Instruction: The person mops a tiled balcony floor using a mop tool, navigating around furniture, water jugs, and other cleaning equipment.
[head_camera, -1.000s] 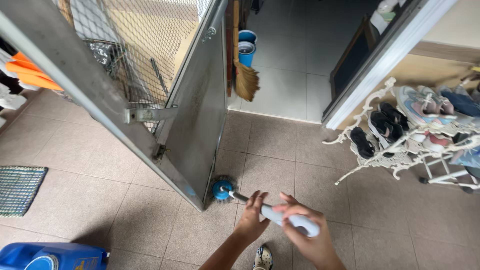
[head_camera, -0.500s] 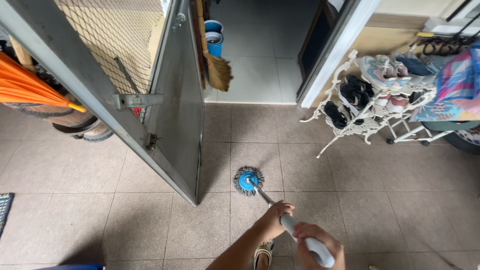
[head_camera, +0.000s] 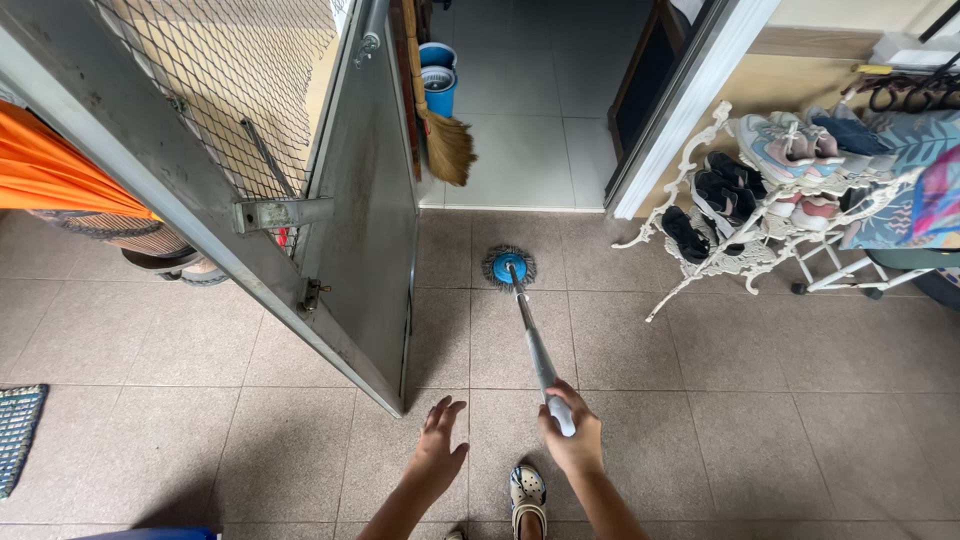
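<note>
My right hand (head_camera: 573, 434) grips the pale end of a mop handle (head_camera: 534, 347) that slants away from me over the tiled floor. Its round blue mop head (head_camera: 509, 267) with grey fringe rests on the tiles close to the doorway threshold. My left hand (head_camera: 437, 440) hovers off the handle, fingers spread, holding nothing, left of the right hand. One patterned shoe on my foot (head_camera: 526, 493) shows at the bottom edge between my arms.
An open grey metal gate (head_camera: 370, 230) with mesh stands left of the mop. A broom (head_camera: 446, 140) and blue buckets (head_camera: 438, 80) are inside the doorway. A white ornate shoe rack (head_camera: 745, 215) with several shoes stands on the right. An orange umbrella (head_camera: 50, 175) is far left.
The mop head has been pushed forward from beside the gate's bottom corner to the doorway threshold. My left hand has let go of the handle; only my right hand holds it.
</note>
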